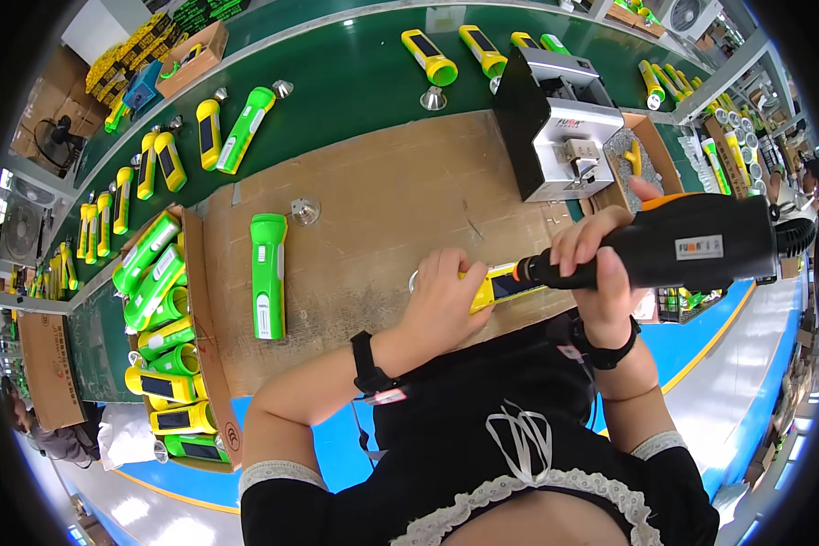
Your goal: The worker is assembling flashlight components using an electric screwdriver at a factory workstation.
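Observation:
My left hand [441,300] is closed around a yellow flashlight [513,283] with a dark solar panel, lying near the front edge of the bench. My right hand [601,264] grips a black electric screwdriver [669,241] with an orange part. Its tip end points left at the flashlight; whether the bit touches a screw cannot be seen. Part of a shiny round piece shows beside my left fingers. Left of my hands, a green flashlight [267,276] lies on the cardboard sheet [373,191], with a silver reflector [307,211] by its head.
A cardboard box [211,373] full of green and yellow flashlights stands at the left. A black-and-silver screw feeder [560,127] occupies the right, beside a small box of screws [621,150]. More flashlights [246,130] and reflectors lie along the green belt [355,91] behind.

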`<action>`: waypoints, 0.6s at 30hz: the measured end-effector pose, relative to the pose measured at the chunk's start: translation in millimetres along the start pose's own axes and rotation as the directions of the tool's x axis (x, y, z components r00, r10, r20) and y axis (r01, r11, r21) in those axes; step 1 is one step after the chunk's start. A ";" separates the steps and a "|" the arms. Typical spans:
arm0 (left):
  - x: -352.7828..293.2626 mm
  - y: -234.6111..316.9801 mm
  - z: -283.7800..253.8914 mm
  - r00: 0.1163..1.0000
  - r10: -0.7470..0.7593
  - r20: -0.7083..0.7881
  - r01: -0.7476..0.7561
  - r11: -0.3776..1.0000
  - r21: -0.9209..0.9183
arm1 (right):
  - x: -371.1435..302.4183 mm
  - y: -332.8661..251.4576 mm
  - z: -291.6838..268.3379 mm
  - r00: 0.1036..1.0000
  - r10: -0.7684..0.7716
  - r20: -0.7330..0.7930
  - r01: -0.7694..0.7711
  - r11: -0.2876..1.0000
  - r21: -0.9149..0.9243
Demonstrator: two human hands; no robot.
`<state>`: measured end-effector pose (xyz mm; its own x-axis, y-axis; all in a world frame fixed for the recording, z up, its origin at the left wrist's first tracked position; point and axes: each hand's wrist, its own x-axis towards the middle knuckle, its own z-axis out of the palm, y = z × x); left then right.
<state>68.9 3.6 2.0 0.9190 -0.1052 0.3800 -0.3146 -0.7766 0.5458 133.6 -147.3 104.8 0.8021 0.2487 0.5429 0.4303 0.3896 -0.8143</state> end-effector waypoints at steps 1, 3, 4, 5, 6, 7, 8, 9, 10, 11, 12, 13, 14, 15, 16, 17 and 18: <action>-0.4 0.3 -1.7 1.000 -0.004 -0.002 0.004 1.000 -0.006 | -3.2 1.1 3.7 0.999 0.028 0.039 -0.029 0.999 0.017; 1.5 1.4 2.1 1.000 0.006 -0.002 -0.006 1.000 -0.022 | -6.2 2.1 4.6 0.997 0.055 0.053 -0.055 0.998 -0.005; 2.7 1.5 4.3 1.000 0.018 -0.014 -0.019 0.999 -0.039 | -6.6 2.8 4.9 0.994 0.079 0.073 -0.078 0.997 -0.023; 2.1 1.4 5.8 0.999 0.024 -0.028 -0.025 0.998 -0.049 | -7.7 6.1 3.6 0.993 0.080 0.091 -0.081 0.997 0.000; 1.0 1.3 6.5 0.999 0.023 -0.029 -0.024 0.999 -0.043 | -8.8 9.1 4.5 0.993 0.078 0.092 -0.079 0.997 0.006; -0.3 1.0 6.4 0.999 0.022 -0.032 -0.023 0.999 -0.037 | -9.2 12.0 6.2 0.993 0.069 0.095 -0.070 0.998 0.008; -1.0 1.7 7.7 0.999 0.021 -0.038 -0.023 0.999 -0.035 | -9.9 14.1 6.1 0.993 0.060 0.099 -0.061 0.998 0.005; -1.1 1.7 7.7 0.999 0.023 -0.043 -0.025 0.999 -0.032 | -10.1 16.5 6.3 0.993 0.056 0.102 -0.057 0.998 0.006; -0.9 1.1 6.8 0.999 0.020 -0.032 -0.021 0.999 -0.031 | -10.0 19.2 7.0 0.992 0.059 0.113 -0.058 0.998 -0.012; -1.8 0.7 6.5 1.000 0.016 -0.021 -0.017 0.999 -0.029 | -11.0 22.2 7.8 0.990 0.063 0.124 -0.060 0.998 -0.029; -2.2 0.1 6.1 1.000 0.018 -0.025 -0.018 1.000 -0.025 | -12.0 26.3 9.1 0.990 0.058 0.127 -0.055 0.998 -0.027; -2.2 -0.7 5.5 0.999 0.017 -0.045 -0.018 0.999 -0.036 | -12.6 30.6 10.8 0.991 0.056 0.125 -0.051 0.998 -0.046; -2.7 -1.8 5.6 0.998 0.013 -0.065 -0.016 0.999 -0.047 | -12.6 33.8 12.7 0.991 0.055 0.123 -0.048 0.997 -0.064; -2.6 -2.4 5.5 0.998 0.015 -0.068 -0.018 0.999 -0.039 | -11.4 34.5 14.8 0.988 0.077 0.132 -0.075 0.997 -0.022; -1.9 -2.5 5.3 0.998 0.011 -0.060 -0.014 0.999 -0.048 | -9.0 35.4 14.8 0.989 0.068 0.133 -0.067 0.998 -0.015; -2.0 -2.4 5.6 0.999 0.008 -0.049 -0.011 0.998 -0.056 | -7.2 36.6 12.9 0.980 0.062 0.187 -0.064 0.998 0.001; -1.7 -2.8 6.5 0.999 0.016 -0.050 -0.018 0.999 -0.042 | -5.4 37.5 11.1 0.970 0.052 0.237 -0.058 0.998 0.017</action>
<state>69.7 1.9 -5.0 0.9010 -0.0867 0.4251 -0.3408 -0.7477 0.5699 140.7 -124.2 73.6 0.7023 0.4722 0.5328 0.3757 0.3899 -0.8408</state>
